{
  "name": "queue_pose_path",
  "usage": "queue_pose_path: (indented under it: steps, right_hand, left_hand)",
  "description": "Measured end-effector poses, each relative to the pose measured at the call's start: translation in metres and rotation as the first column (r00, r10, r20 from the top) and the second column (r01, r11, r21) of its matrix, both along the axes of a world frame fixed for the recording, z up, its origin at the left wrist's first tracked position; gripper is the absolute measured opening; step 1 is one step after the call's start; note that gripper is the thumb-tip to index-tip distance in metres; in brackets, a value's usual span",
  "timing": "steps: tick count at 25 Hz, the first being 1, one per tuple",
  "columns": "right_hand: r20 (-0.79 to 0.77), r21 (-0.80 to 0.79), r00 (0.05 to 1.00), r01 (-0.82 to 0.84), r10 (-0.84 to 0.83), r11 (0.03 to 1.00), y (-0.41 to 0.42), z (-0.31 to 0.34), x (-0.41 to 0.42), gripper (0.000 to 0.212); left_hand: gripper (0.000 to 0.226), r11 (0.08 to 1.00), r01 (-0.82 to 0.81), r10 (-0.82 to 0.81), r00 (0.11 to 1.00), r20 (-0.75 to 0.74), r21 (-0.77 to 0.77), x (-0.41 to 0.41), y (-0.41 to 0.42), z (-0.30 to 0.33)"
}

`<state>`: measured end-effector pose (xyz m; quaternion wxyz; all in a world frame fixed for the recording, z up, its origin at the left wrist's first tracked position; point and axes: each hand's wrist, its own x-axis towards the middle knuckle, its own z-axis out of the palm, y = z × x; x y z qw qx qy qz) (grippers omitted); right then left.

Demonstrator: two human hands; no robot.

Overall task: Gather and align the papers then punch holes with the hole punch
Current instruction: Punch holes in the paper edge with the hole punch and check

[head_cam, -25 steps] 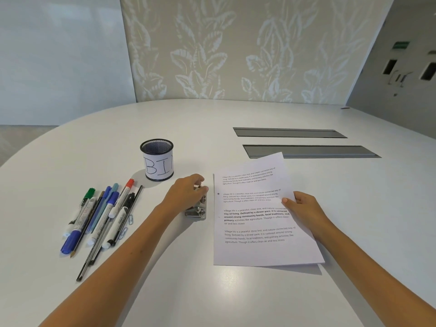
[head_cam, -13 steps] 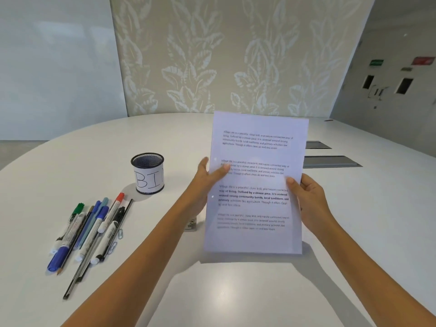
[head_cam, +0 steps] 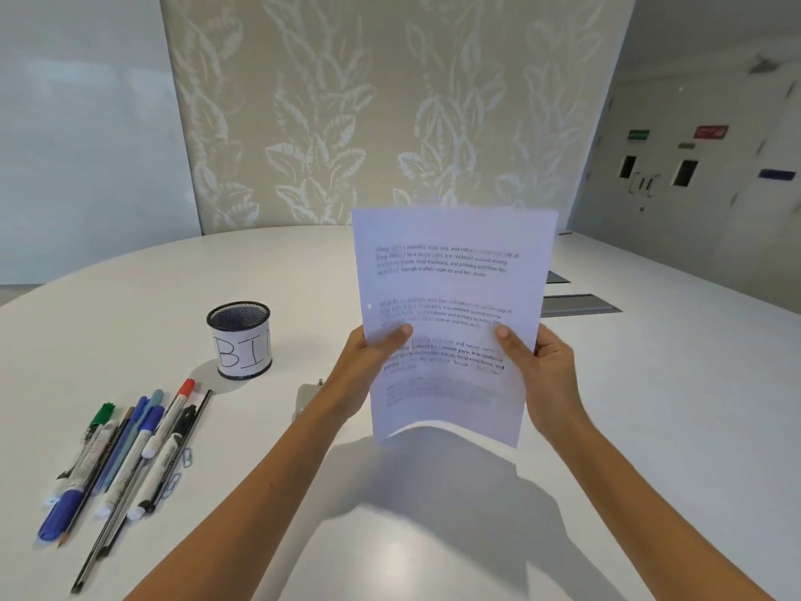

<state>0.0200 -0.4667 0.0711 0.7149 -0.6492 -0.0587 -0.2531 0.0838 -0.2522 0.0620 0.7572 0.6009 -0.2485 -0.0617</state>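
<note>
A stack of white printed papers (head_cam: 450,288) stands upright in the air above the white table (head_cam: 650,405), its bottom edge curling. My left hand (head_cam: 368,366) grips the stack's left edge, thumb on the front. My right hand (head_cam: 542,366) grips the right edge the same way. A small hole shows near the left margin of the front sheet. The metal hole punch (head_cam: 307,399) lies on the table just left of my left wrist, partly hidden behind it.
A black mesh cup labelled "BIN" (head_cam: 240,340) stands left of centre. Several pens and markers (head_cam: 125,453) with paper clips (head_cam: 186,457) lie at the left. Two grey cable slots (head_cam: 581,303) sit in the table behind the papers.
My left hand left the hole punch and took the papers' left edge. Both hands lifted the stack off the table and raised it upright; its lower edge now curls.
</note>
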Motion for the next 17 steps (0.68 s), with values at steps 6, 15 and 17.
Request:
queue_pose_path:
  steps: [6, 15, 17]
  right_hand:
    - [-0.128, 0.04, 0.992, 0.015, -0.01, 0.999, 0.009, -0.026, 0.001, 0.024]
    - [-0.185, 0.035, 0.982, -0.014, 0.02, 0.999, 0.006, -0.046, 0.006, 0.032]
    - [-0.177, 0.021, 0.984, -0.012, 0.016, 1.0, 0.004, -0.05, 0.008, 0.03]
  left_hand:
    - [0.026, 0.999, -0.011, 0.013, 0.999, -0.048, 0.046, -0.005, -0.007, -0.015]
    - [0.028, 0.984, -0.054, 0.059, 0.998, -0.022, 0.168, -0.003, -0.012, -0.037]
    - [0.027, 0.98, -0.088, 0.094, 0.995, -0.026, 0.177, -0.002, -0.014, -0.04]
